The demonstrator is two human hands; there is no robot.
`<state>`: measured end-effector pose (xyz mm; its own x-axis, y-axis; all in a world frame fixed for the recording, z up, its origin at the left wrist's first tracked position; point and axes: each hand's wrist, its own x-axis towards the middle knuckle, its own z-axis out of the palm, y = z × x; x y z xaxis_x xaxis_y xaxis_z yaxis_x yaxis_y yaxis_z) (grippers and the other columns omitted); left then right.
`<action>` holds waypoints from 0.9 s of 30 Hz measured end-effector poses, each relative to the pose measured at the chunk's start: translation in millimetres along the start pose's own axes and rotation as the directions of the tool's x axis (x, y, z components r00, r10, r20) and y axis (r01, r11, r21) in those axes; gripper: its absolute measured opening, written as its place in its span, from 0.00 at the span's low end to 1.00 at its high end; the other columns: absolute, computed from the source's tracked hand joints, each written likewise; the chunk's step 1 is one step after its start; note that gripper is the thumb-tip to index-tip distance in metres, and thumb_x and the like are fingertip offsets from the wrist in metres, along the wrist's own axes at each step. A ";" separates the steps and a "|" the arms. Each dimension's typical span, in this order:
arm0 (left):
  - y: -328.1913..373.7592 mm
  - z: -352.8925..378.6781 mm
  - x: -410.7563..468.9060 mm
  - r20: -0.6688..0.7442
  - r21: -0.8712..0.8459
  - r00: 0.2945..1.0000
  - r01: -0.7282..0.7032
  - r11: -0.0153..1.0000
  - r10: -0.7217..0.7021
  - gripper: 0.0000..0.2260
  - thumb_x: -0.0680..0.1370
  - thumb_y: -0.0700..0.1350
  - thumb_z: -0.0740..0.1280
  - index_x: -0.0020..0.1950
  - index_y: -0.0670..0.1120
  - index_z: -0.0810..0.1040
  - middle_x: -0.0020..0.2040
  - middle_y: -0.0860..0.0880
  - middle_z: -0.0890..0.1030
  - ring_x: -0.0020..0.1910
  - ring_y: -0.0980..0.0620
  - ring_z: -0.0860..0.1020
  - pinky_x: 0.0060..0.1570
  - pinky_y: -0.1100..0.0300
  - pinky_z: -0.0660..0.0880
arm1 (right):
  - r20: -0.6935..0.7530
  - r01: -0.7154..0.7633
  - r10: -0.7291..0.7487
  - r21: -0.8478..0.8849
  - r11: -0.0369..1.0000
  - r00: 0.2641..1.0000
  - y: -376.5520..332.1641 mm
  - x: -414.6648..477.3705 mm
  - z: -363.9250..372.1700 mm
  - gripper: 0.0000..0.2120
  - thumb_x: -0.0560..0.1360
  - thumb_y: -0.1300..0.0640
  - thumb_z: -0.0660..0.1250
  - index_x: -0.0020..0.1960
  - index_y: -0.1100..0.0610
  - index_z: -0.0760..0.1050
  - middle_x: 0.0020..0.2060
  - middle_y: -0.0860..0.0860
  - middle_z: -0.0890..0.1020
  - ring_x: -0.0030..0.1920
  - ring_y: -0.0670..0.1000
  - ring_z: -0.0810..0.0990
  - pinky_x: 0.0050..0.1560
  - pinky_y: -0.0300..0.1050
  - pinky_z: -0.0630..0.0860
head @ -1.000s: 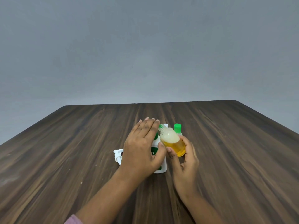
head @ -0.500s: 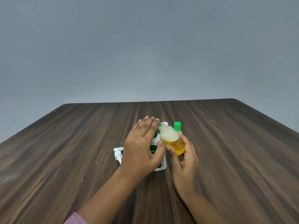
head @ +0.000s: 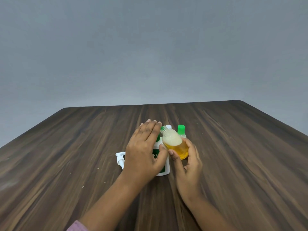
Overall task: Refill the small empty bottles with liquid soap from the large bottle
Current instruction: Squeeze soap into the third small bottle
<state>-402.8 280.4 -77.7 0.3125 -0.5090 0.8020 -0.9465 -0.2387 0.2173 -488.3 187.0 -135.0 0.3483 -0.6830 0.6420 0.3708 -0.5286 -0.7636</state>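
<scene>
Change: almost nothing since half a second ago; hands and bottles sit in the same places, the whole scene a shade higher in the frame.
Right hand (head: 189,164): thumb and fingers curl round the lower half of the small bottle (head: 174,143), holding it above the table (head: 241,147), just right of centre.
Small bottle: tilted, neck toward upper left; amber liquid low, pale foam above.
Left hand (head: 145,150): fingers straight and together, palm down over the large bottle (head: 165,169); thumb tip just beside the small bottle. Contact with either cannot be told.
Large bottle: white, green label, upright at centre, mostly hidden by the left hand.
Pump (head: 120,158): white, lying on the table left of the large bottle.
Green-capped bottle (head: 181,130): upright behind the right hand.
</scene>
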 end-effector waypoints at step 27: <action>3.1 -13.6 10.7 -0.038 0.031 0.997 -0.059 0.998 0.061 0.22 0.72 0.48 0.59 0.61 0.39 0.79 0.59 0.44 0.80 0.61 0.47 0.77 0.67 0.57 0.65 | -0.013 0.035 -0.035 0.012 0.999 0.999 -2.0 2.6 5.3 0.22 0.74 0.47 0.65 0.63 0.56 0.72 0.55 0.49 0.79 0.54 0.46 0.79 0.48 0.31 0.75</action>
<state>-403.4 285.5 -60.9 0.2514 -0.4908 0.8342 -0.9603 -0.2340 0.1517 -483.5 188.9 -131.4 0.3239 -0.6703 0.6676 0.3936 -0.5463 -0.7394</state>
